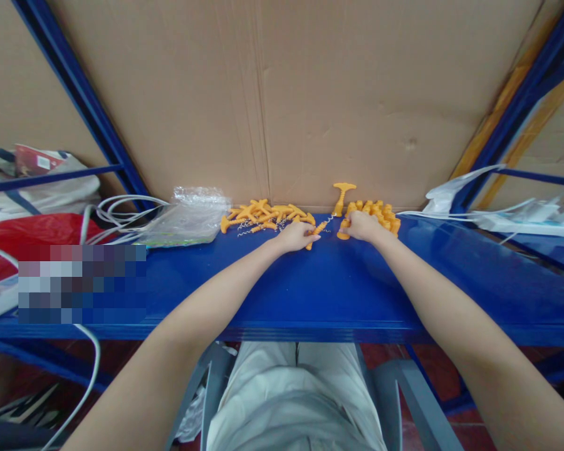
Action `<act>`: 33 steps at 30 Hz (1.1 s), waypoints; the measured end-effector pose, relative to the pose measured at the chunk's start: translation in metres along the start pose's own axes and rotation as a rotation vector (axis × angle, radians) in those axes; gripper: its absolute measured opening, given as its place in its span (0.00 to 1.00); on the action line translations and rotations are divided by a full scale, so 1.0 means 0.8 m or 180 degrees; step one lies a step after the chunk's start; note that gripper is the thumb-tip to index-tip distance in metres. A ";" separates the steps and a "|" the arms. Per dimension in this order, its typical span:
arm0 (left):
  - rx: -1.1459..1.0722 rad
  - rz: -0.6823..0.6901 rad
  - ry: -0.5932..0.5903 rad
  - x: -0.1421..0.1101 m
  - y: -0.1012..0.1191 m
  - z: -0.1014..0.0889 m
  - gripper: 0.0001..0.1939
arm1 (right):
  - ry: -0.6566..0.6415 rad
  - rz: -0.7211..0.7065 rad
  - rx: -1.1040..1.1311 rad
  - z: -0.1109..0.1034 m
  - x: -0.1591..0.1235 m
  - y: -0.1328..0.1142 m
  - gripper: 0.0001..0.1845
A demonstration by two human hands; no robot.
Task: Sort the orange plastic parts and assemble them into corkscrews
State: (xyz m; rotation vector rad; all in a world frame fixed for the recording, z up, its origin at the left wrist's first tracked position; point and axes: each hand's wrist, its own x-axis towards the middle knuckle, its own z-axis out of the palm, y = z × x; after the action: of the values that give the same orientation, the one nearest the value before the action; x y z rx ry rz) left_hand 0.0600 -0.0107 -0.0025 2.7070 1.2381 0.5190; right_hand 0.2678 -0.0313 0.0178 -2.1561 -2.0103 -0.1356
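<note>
My left hand (295, 237) is closed around the yellow T-shaped handle of a corkscrew (318, 229), whose metal spiral points up and to the right. Beside it, my right hand (363, 225) has its fingers closed on a yellow cap-like piece (343, 235), partly hidden by the fingers. Just behind and right of that hand stand several similar yellow pieces (386, 216) in a tight group. A yellow corkscrew with a base (344, 195) stands upright between the hands, near the cardboard. To the left lies a pile of yellow corkscrews (263, 213) with bare spirals.
The blue table (310, 294) runs up against a cardboard wall (319, 100). Clear plastic bags (188, 216) and white cables (122, 203) lie at the left, near a red bag (37, 232). A white power strip (526, 222) is at the right.
</note>
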 end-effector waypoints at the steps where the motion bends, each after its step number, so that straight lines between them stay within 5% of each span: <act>1: 0.0207 -0.0030 0.0067 -0.001 -0.001 -0.002 0.12 | 0.0022 -0.0021 -0.0002 -0.002 -0.003 -0.002 0.16; 7: 0.0972 -0.0479 0.0429 -0.009 -0.006 -0.023 0.15 | 0.0313 -0.0385 0.0119 -0.014 -0.012 -0.006 0.19; 18: 0.1334 -0.0632 0.0252 -0.012 -0.013 -0.027 0.19 | 0.0143 -0.1281 0.0533 -0.004 -0.007 -0.006 0.16; 24: 0.1261 -0.0596 0.0274 -0.013 -0.014 -0.025 0.18 | 0.0183 -0.1596 0.0907 0.008 -0.002 -0.007 0.19; 33: 0.1198 -0.0220 0.0355 -0.006 -0.009 -0.031 0.17 | 0.0812 -0.2111 0.1270 0.035 0.015 -0.005 0.17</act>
State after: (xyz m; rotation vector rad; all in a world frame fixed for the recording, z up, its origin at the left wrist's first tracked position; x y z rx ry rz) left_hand 0.0432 -0.0101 0.0177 2.9553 1.5971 0.4756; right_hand 0.2627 -0.0133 -0.0071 -1.1293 -2.2699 -0.0832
